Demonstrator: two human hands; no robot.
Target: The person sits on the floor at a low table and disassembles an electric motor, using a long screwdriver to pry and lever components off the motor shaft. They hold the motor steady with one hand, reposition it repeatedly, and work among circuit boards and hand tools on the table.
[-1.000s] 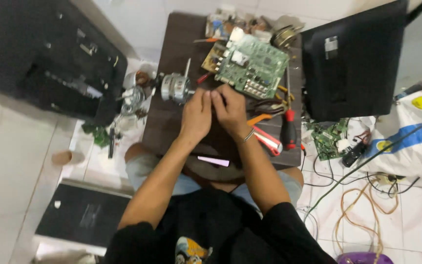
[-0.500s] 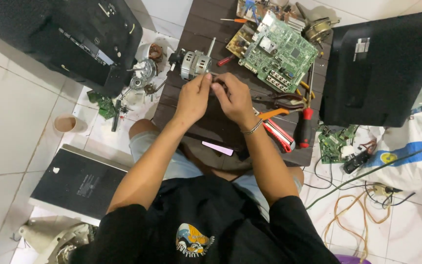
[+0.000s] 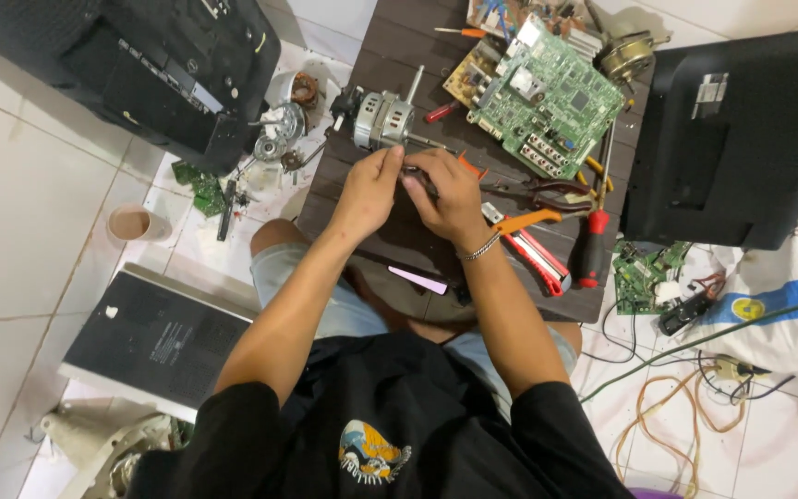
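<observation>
Dark wood-slat tabletop (image 3: pixel 390 37), crowded. Left hand (image 3: pixel 368 189) and right hand (image 3: pixel 448 196) pressed together at centre, pinching a small dark part (image 3: pixel 415 175), mostly hidden. Risk, judged: the part could slip and roll among clutter; grey finned electric motor (image 3: pixel 382 118) at 11 o'clock, green circuit board (image 3: pixel 547 97) at 1 o'clock, red-handled screwdriver (image 3: pixel 593 245) at 3 o'clock. White tiled floor (image 3: pixel 20 185), strewn cables.

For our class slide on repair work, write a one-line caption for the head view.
Left hand and right hand meet over a dark wooden table, beside an electric motor and a green circuit board.
</observation>
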